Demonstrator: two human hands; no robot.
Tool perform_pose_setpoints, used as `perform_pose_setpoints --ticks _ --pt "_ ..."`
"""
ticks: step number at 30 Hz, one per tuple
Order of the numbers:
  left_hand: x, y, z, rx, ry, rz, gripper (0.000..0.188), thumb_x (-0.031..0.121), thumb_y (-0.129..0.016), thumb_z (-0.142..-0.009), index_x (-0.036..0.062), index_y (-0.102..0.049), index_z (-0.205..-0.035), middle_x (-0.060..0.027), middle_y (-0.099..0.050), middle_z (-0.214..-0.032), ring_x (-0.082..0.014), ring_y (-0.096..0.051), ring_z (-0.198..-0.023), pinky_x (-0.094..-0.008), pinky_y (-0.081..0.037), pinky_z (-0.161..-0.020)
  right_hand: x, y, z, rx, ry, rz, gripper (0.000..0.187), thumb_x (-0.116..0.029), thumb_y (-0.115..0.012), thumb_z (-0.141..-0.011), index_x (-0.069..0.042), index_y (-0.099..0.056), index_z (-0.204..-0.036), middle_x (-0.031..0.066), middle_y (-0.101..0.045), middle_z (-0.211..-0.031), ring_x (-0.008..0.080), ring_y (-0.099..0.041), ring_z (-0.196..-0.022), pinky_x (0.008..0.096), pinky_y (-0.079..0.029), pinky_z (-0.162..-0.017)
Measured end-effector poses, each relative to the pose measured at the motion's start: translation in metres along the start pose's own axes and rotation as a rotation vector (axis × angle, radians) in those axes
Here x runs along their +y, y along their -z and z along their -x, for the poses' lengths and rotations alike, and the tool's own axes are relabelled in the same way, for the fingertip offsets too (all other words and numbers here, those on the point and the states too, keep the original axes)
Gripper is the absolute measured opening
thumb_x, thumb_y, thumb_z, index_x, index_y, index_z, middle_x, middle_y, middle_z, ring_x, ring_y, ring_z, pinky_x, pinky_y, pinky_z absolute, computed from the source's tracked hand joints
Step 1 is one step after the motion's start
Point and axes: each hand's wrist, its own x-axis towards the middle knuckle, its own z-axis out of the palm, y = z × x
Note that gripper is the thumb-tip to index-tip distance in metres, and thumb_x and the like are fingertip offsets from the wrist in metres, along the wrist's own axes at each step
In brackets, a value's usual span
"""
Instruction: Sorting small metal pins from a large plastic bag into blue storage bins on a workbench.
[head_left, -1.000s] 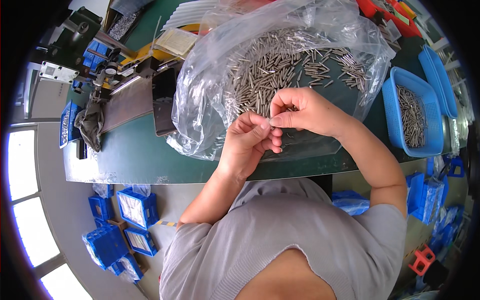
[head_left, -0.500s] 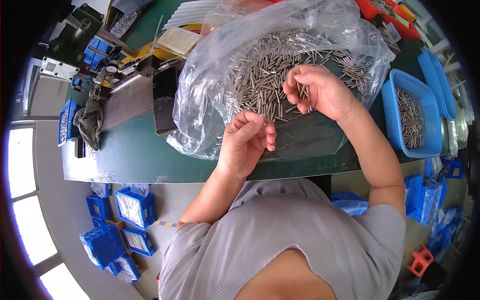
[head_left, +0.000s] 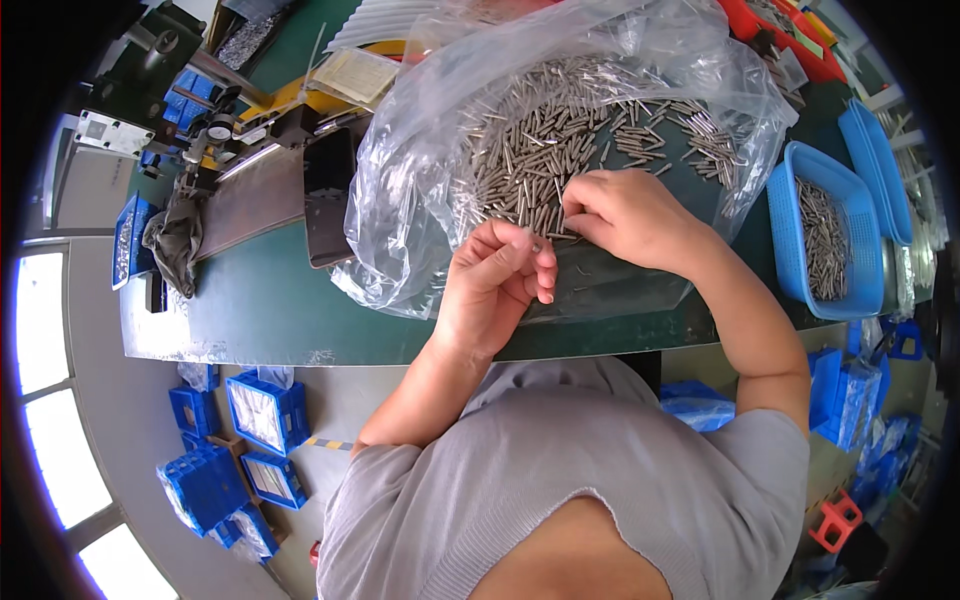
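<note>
Many small grey metal pins (head_left: 540, 145) lie heaped on a clear plastic bag (head_left: 400, 200) spread over the bench. My left hand (head_left: 495, 280) is at the near edge of the heap, thumb and forefinger pinched together. A small metal tip shows between them, apparently the end of a pin. Just to its right, my right hand (head_left: 635, 215) reaches down to the near side of the heap, palm down with curled fingers. The fingertips are close to the pins, and whatever is inside that hand is hidden.
To the right stands a blue basket (head_left: 875, 245) holding more pins, beside another blue basket (head_left: 880, 165). A dark flat tray (head_left: 328, 200) lies left of the bag, near a metal fixture with a dial gauge (head_left: 220, 128). At far right is a red bin (head_left: 825, 60).
My right hand has turned palm down and moved slightly left and down to the heap; the pins seen in its fingers before are now out of sight. My left hand has hardly moved.
</note>
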Motion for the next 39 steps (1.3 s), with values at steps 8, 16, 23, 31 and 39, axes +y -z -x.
perform_pose_setpoints --ticks 8,16,23,31,39 --pt "-0.001 -0.001 0.001 0.039 0.032 -0.070 0.011 0.011 -0.054 -0.091 0.0009 -0.051 -0.089 -0.0147 -0.063 -0.083 -0.0197 -0.063 -0.068 -0.0308 -0.055 -0.060 -0.017 0.003 0.001 -0.092 -0.198 -0.941 0.012 -0.017 -0.055 -0.089 -0.006 -0.053 -0.091 -0.0016 -0.056 -0.078 0.0012 -0.046 -0.067 0.0161 -0.032 -0.052" --pt "-0.001 -0.002 0.001 0.053 0.026 -0.059 0.009 0.010 -0.053 -0.091 0.0007 -0.052 -0.090 -0.0152 -0.063 -0.083 -0.0202 -0.063 -0.067 -0.0310 -0.055 -0.060 -0.015 0.001 -0.001 -0.088 -0.108 -0.897 0.012 -0.016 -0.055 -0.090 -0.004 -0.053 -0.089 -0.0010 -0.056 -0.079 0.0030 -0.051 -0.072 0.0173 -0.038 -0.057" --pt "0.000 -0.003 0.001 0.065 0.029 -0.057 0.009 0.009 -0.053 -0.091 0.0004 -0.052 -0.089 -0.0155 -0.063 -0.083 -0.0204 -0.063 -0.067 -0.0312 -0.056 -0.060 -0.017 -0.004 0.001 -0.096 -0.112 -0.882 0.007 -0.009 -0.059 -0.087 -0.003 -0.055 -0.086 -0.0001 -0.058 -0.079 0.0058 -0.054 -0.076 0.0218 -0.044 -0.070" --pt "-0.001 -0.002 0.000 0.068 0.002 -0.039 0.008 0.010 -0.053 -0.090 0.0033 -0.053 -0.086 -0.0137 -0.062 -0.080 -0.0202 -0.061 -0.068 -0.0313 -0.052 -0.058 -0.019 0.001 -0.003 -0.035 -0.298 -0.917 0.012 -0.015 -0.059 -0.085 -0.003 -0.056 -0.084 -0.0017 -0.054 -0.072 0.0033 -0.046 -0.064 0.0188 -0.037 -0.054" --pt "0.002 0.002 0.002 0.068 -0.005 0.068 0.009 0.013 -0.052 -0.089 0.0088 -0.052 -0.081 -0.0101 -0.058 -0.074 -0.0171 -0.052 -0.060 -0.0283 -0.042 -0.051 0.001 0.010 -0.005 -0.117 -0.352 -1.013 0.010 -0.011 -0.058 -0.081 -0.003 -0.058 -0.087 -0.0002 -0.056 -0.076 0.0060 -0.050 -0.062 0.0205 -0.040 -0.050"
